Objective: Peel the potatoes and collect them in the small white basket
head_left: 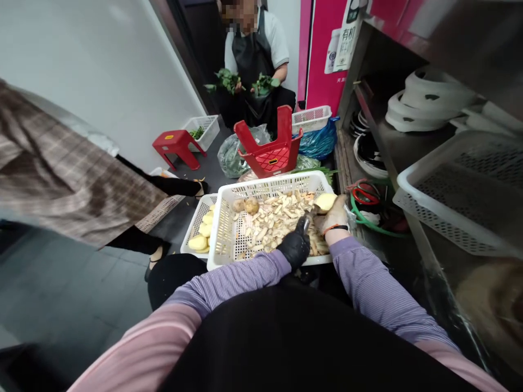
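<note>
My left hand (pixel 295 247), in a black glove, is closed around a peeler (pixel 308 216) near the right part of a white perforated basket (pixel 223 231). Just right of it, my right hand (pixel 327 218) grips a potato (pixel 326 202) whose visible side is peeled and pale yellow. Many peelings (pixel 281 215) cover the basket's bottom, and two unpeeled potatoes (pixel 251 205) lie at its upper left. Several peeled potatoes (pixel 198 242) are in a second white basket (pixel 186 239) on the left, partly hidden by the large one.
An upturned red stool (pixel 272 155) stands behind the basket, another red stool (pixel 178 142) at the left. Opposite, a seated person (pixel 261 49) holds leafy greens. At the left, a person in a checked garment (pixel 77 174) stands close. Metal shelves (pixel 388 144) with dishes line the right.
</note>
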`<state>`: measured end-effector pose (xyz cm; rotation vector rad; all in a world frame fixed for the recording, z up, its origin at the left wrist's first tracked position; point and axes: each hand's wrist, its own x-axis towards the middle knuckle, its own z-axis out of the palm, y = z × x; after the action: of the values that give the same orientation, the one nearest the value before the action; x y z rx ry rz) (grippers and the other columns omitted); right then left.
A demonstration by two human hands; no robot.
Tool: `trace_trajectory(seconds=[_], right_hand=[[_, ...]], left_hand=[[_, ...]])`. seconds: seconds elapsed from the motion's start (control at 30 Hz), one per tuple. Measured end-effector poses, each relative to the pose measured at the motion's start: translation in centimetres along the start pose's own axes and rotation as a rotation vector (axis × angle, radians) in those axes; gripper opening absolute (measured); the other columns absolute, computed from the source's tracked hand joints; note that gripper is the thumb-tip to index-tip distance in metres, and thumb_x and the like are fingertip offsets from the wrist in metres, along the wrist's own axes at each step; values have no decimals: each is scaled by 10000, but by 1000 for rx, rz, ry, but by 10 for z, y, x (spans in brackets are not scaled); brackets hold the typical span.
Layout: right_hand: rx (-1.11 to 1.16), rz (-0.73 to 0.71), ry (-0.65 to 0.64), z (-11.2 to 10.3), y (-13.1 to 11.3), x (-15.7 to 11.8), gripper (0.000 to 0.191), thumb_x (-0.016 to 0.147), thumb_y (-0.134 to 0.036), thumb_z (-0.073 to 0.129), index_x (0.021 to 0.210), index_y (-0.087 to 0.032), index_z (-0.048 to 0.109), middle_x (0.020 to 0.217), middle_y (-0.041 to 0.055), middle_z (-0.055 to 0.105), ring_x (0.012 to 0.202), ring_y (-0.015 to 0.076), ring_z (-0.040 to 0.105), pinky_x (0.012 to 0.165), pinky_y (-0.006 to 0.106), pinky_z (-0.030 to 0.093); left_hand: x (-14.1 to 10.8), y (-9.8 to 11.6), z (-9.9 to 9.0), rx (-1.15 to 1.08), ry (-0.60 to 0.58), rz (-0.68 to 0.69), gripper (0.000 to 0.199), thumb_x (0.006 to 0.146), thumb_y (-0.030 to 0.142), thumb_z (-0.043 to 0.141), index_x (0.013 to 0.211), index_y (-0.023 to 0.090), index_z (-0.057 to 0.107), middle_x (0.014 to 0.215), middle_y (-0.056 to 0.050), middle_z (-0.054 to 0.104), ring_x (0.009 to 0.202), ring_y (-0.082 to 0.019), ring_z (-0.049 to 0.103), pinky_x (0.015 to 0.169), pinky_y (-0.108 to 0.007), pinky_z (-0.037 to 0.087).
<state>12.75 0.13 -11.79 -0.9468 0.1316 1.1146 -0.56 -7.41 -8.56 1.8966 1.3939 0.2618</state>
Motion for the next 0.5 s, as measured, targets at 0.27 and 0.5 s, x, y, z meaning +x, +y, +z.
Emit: trace_trajectory(seconds=[0.27,0.5], right_hand=[[-107,35,189,8,-9,-27,318,837,-508,430,750,-224,542,572,-49,598,511,105,575,466,199,497],[39,304,-200,9,-27,-25,297,859,-457,370,918,-248,573,704,-26,666,642,147,630,615,327,548]], left_hand=[[-3,5,7,79,-142,-27,759,792,181,470,1443,73,95,869,-116,660,765,-200,588,706,-288,435],[-6,-7,-30,1,82,16,597,854,229,397,1423,130,249,999,-111,650,806,-193,607,776,-309,463]])
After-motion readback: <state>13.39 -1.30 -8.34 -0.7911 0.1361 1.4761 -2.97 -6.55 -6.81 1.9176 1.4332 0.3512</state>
